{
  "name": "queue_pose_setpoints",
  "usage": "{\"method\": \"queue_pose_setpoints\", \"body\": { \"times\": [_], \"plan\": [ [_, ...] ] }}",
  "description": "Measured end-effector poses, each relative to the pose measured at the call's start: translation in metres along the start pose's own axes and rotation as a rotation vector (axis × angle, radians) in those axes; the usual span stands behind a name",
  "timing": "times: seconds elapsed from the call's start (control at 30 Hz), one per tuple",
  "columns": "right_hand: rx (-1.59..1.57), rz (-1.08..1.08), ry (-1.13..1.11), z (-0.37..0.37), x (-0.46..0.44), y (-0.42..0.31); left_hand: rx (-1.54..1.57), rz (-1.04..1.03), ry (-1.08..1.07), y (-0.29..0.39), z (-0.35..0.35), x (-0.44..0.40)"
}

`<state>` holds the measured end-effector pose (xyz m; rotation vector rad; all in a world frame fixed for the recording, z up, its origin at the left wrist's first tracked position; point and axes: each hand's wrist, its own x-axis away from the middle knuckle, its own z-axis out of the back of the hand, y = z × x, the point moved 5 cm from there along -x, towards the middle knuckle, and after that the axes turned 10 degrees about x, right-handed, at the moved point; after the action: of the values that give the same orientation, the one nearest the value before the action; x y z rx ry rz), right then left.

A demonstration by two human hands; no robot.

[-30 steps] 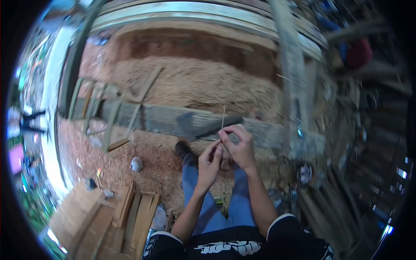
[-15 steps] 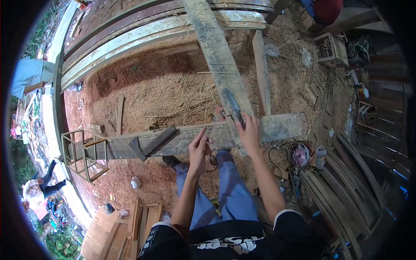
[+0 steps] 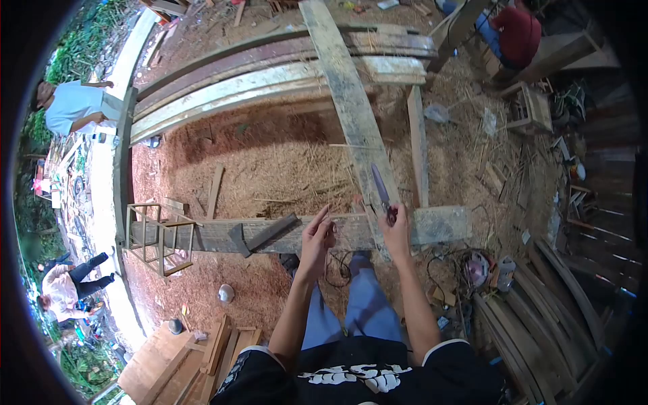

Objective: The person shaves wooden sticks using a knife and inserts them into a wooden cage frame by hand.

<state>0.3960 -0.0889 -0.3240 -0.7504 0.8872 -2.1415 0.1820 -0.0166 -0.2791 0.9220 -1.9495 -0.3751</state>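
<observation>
My right hand [image 3: 397, 233] grips what looks like a pair of scissors [image 3: 380, 185] by its dark handle. The closed-looking blades point away from me, above a long weathered plank [image 3: 351, 111]. To its left, my left hand [image 3: 316, 244] is raised with fingers drawn together. Whatever the left fingers hold, if anything, is too small to make out. Both hands are over a wide horizontal board [image 3: 439, 226] that the long plank crosses. A dark angled wooden piece [image 3: 270, 234] lies on this board, left of my left hand.
A small wooden frame [image 3: 160, 239] stands at the board's left end. Stacked beams [image 3: 270, 77] run across the back. Curved timbers [image 3: 520, 324] and a power tool [image 3: 478, 266] lie at right. People [image 3: 77, 104] are at left and a person [image 3: 516, 34] sits back right.
The view has shifted, so the scene sits lower and farther right. The scissors have turned and their blades look narrower. A person in light blue at the left has come further into view.
</observation>
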Motion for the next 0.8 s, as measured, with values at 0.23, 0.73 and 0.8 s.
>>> {"method": "queue_pose_setpoints", "body": {
  "times": [0.23,0.73,0.8],
  "plan": [
    [-0.024,0.255,-0.074,0.033,0.062,-0.196,-0.031,-0.094,-0.158,0.116,-0.017,0.074],
    [-0.024,0.588,-0.116,-0.044,0.257,-0.423,-0.038,-0.361,-0.207,0.307,0.116,0.249],
    [0.004,0.643,-0.134,-0.062,0.278,-0.439,-0.081,-0.365,-0.257,0.317,0.134,0.26]
  ]
}}
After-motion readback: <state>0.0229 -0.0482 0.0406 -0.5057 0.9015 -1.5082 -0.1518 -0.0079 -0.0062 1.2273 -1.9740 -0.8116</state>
